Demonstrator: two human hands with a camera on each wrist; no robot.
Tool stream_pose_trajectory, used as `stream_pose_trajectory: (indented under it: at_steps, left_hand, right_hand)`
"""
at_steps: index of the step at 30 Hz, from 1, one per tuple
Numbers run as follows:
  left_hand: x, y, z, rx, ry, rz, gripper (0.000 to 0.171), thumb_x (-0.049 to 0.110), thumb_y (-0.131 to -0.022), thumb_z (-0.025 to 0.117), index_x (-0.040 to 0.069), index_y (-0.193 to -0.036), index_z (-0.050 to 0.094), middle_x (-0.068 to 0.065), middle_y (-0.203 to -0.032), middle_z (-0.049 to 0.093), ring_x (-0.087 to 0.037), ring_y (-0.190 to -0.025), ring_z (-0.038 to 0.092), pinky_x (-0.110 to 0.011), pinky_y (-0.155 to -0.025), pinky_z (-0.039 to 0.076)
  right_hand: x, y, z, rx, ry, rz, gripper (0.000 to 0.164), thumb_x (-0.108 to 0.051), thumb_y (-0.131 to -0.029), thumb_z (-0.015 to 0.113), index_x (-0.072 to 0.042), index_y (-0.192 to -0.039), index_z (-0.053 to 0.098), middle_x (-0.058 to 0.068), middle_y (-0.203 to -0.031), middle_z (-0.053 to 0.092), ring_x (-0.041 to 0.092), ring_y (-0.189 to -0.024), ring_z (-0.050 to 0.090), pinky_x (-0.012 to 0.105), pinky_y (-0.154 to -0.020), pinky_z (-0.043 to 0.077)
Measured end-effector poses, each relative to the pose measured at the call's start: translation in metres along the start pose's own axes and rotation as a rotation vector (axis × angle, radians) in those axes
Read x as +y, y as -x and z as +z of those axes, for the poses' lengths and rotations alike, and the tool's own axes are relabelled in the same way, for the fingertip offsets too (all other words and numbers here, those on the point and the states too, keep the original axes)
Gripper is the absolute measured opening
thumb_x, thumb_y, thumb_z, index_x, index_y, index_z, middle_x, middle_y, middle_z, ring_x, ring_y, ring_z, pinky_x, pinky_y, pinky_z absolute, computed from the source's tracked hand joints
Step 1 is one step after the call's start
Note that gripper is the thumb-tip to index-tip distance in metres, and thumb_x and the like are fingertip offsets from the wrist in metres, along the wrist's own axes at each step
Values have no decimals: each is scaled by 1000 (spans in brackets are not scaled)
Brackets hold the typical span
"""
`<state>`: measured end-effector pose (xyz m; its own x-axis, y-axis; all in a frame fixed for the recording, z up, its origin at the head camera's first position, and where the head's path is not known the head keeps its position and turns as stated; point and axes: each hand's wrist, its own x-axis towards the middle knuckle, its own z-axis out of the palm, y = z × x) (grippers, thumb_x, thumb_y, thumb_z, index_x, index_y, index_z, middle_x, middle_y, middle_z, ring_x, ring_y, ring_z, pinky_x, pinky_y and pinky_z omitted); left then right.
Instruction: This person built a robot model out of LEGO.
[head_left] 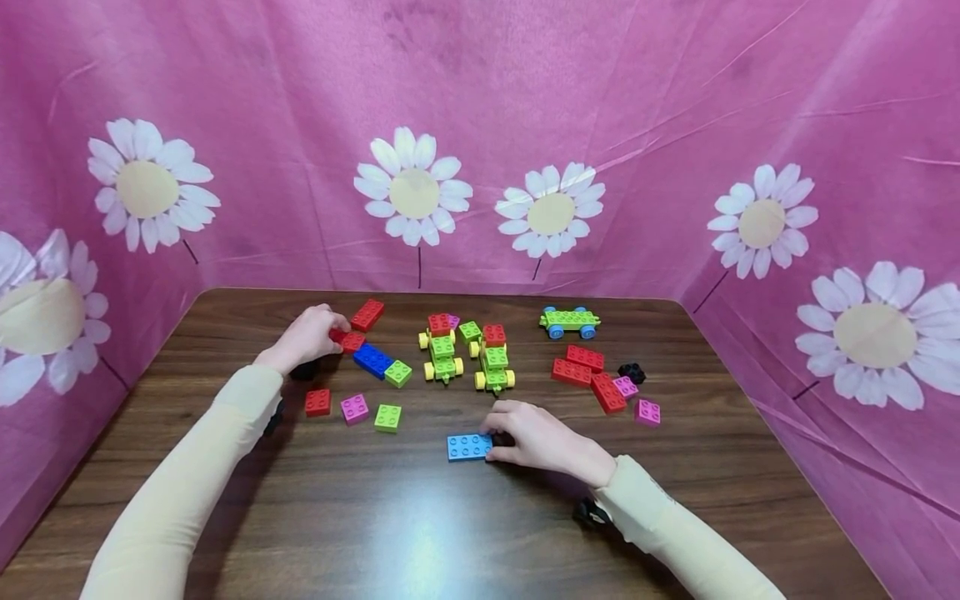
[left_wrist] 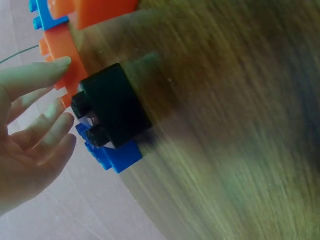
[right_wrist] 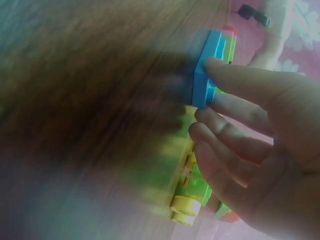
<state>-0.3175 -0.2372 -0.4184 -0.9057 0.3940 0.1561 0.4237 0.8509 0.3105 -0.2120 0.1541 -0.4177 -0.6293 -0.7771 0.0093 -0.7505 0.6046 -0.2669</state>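
At the left part of the table, my left hand (head_left: 311,333) has its thumb and fingers at a red brick (head_left: 351,342), which lies beside a dark blue brick (head_left: 372,361). The left wrist view has that thumb against the red brick (left_wrist: 67,57), with a black brick (left_wrist: 117,105) standing nearer the camera. Toward the front centre, my right hand (head_left: 543,440) pinches one end of a light blue brick (head_left: 467,447) between thumb and fingers. In the right wrist view the thumb lies on the light blue brick's edge (right_wrist: 201,87); the other fingers are curled.
Two green cars (head_left: 442,348) (head_left: 495,358) with yellow wheels and red bricks on top stand mid-table. A green base with blue wheels (head_left: 568,321) is at the back right. Several red bricks (head_left: 585,358) lie right; red, pink (head_left: 355,408) and green (head_left: 387,418) bricks lie front left.
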Motion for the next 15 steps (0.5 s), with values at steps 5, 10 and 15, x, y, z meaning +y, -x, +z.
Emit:
stream_pose_trajectory:
  at_steps: [5, 10, 15]
  left_hand:
    - [-2, -1, 2, -13, -4, -21, 28, 8, -72, 83, -2, -96, 72, -21, -97, 72, -41, -94, 62, -54, -85, 51]
    - [-2, -2, -2, -1, 18, -31, 27, 13, -75, 81, -4, -95, 71, -19, -92, 73, -40, -92, 63, -55, -82, 50]
    - [6, -2, -11, 54, 73, -6, 29, 11, -79, 78, -7, -101, 71, -23, -95, 73, -38, -92, 66, -52, -86, 51]
  right_hand:
    - [1, 0, 1, 6, 9, -3, 27, -34, -86, 77, -16, -107, 73, -3, -100, 67, 7, -83, 58, 20, -71, 51]
    - [2, 0, 1, 9, 19, 4, 28, -35, -86, 77, -17, -107, 73, -4, -100, 67, 5, -83, 56, 20, -71, 50]
    - [2, 1, 2, 16, 27, 9, 28, -35, -86, 77, -17, -107, 73, -4, -101, 68, 5, -84, 57, 22, -73, 52]
